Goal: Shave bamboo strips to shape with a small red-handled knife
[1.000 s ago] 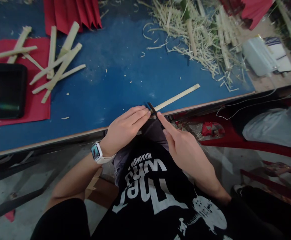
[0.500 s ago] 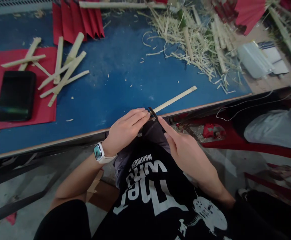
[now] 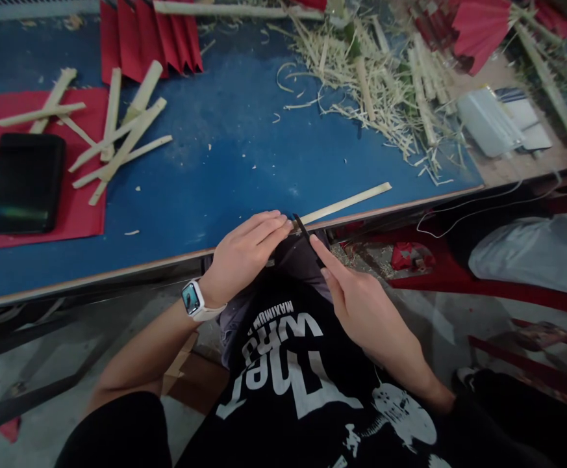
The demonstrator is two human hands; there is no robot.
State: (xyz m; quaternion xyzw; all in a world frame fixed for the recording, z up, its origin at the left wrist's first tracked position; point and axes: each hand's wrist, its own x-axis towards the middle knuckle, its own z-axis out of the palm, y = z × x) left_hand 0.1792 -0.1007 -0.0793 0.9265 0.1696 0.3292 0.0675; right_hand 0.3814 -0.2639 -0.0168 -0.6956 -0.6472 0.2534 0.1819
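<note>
A pale bamboo strip (image 3: 349, 202) lies along the front edge of the blue table (image 3: 225, 169), its near end under the fingertips of my left hand (image 3: 247, 247). Those fingers are pressed together on the strip. My right hand (image 3: 368, 302) is closed round a dark, narrow knife (image 3: 304, 229), index finger stretched along it. The knife crosses the strip just right of my left fingertips. Its handle is mostly hidden in my palm.
Several split bamboo pieces (image 3: 127, 146) lie at left by a black device (image 3: 25, 184) on red paper (image 3: 86, 218). Pleated red paper (image 3: 149, 42) stands behind. Shavings (image 3: 385, 84) are heaped at back right, near a white box (image 3: 488, 123). Another person's leg (image 3: 517, 253) is at right.
The bamboo strip's far end has swung down toward the table's front edge. The knife has shifted slightly along with my right hand; my left hand stays nearly still.
</note>
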